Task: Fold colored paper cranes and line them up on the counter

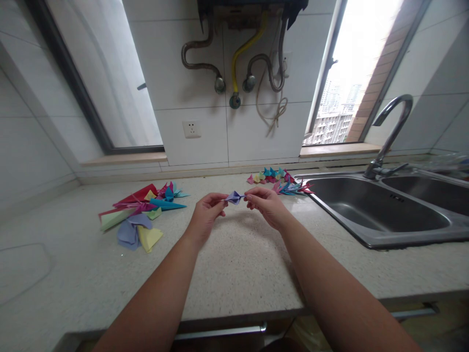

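Note:
Between my two hands, just above the countertop (234,274), is a small purple folded-paper piece (234,197), pointed at both ends. My left hand (208,211) pinches its left tip between thumb and fingers. The right tip is pinched in my right hand (266,205). Left of my hands lies a pile of coloured paper, with a blue folded piece (168,204), purple paper (132,231) and yellow paper (149,237). Beyond my right hand sit several small folded-paper pieces (270,173) in a row and a cluster of spiky folded pieces (291,187).
A steel sink (377,205) with a curved faucet (394,132) is set into the counter on the right. Hoses and a yellow pipe (238,54) hang on the tiled wall, above a socket (191,129). A drawer handle (220,333) runs below the counter's front edge.

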Motion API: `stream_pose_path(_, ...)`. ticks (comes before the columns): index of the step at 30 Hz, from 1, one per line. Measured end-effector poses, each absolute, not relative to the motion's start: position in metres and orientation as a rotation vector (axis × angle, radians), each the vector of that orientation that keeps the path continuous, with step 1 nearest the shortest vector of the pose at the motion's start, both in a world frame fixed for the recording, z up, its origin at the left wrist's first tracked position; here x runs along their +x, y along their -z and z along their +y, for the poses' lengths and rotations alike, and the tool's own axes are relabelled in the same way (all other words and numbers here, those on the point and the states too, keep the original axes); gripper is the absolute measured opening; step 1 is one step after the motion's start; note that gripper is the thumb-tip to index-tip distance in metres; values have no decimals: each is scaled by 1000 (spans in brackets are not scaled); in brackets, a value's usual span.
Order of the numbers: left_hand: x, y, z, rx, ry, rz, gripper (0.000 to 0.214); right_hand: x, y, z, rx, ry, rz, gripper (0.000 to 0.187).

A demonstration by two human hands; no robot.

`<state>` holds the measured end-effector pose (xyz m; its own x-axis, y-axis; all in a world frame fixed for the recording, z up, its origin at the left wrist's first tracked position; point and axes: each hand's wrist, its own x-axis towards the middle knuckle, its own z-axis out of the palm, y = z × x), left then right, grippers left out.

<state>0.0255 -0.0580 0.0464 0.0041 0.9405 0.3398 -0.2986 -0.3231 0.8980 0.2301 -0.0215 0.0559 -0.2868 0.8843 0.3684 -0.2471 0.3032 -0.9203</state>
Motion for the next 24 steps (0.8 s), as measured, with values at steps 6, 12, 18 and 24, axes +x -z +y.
stream_pose_path(6,27,-49,-61,1214,-1489,782,37,231,-54,-19,-662,-1223,-1454,21)
stream_pose_path(12,27,-50,-62,1260,-1411,790,35,229,-56,-23,-609,-1325,-1500,21)
stream_pose_path(18,28,-50,-64,1323,-1350,777,28,228,-59,-29,-617,-1452,-1555,23)
stream_pose_path(24,28,-50,-63,1345,-1314,790,26,227,-62,-34,-648,-1537,-1611,24)
